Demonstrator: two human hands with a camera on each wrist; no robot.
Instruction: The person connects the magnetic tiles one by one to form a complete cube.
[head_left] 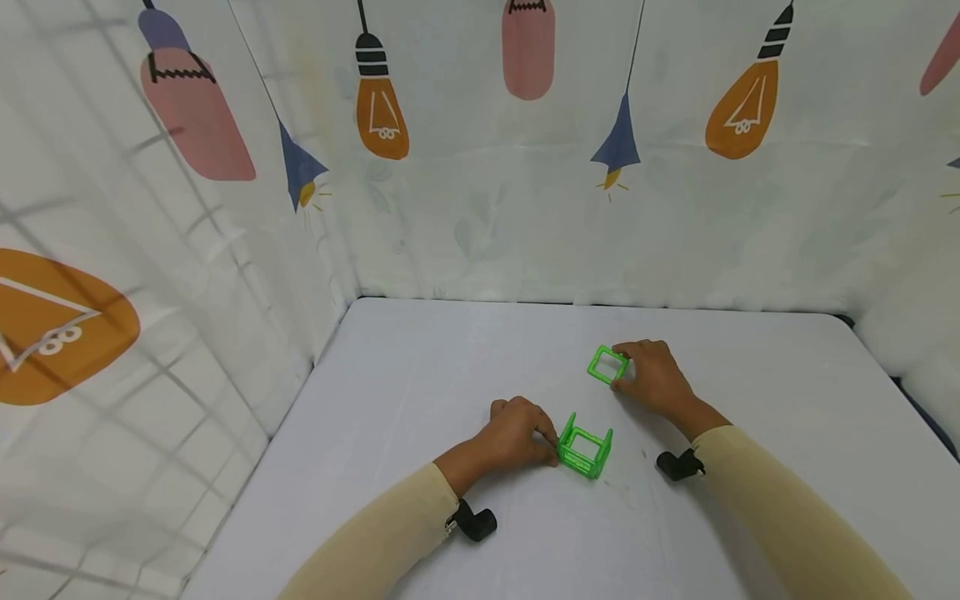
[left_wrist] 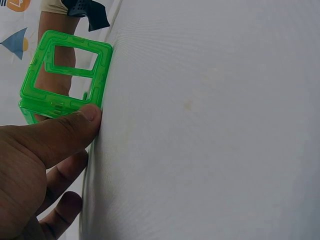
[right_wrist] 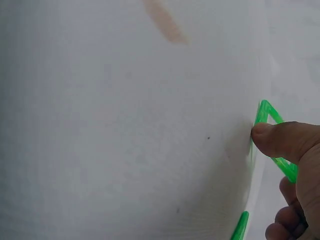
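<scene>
My left hand (head_left: 517, 433) pinches the left side of a green, box-like build of magnetic tiles (head_left: 579, 463), which stands on the table with upright sides and square openings. In the left wrist view, the thumb (left_wrist: 65, 132) lies along the lower edge of this build (left_wrist: 34, 65). Farther back and to the right, my right hand (head_left: 654, 379) grips a single green square magnetic tile (head_left: 596, 358) by its edge, apart from the build. The right wrist view shows the thumb (right_wrist: 277, 137) on that tile (right_wrist: 285, 168); the other fingers are partly hidden.
A white table (head_left: 450, 350) lies under both hands. Its back edge meets a patterned cloth wall (head_left: 480, 217), and another cloth side (head_left: 225, 333) rises on the left. Black wrist cameras (head_left: 476, 523) sit at the sleeve cuffs.
</scene>
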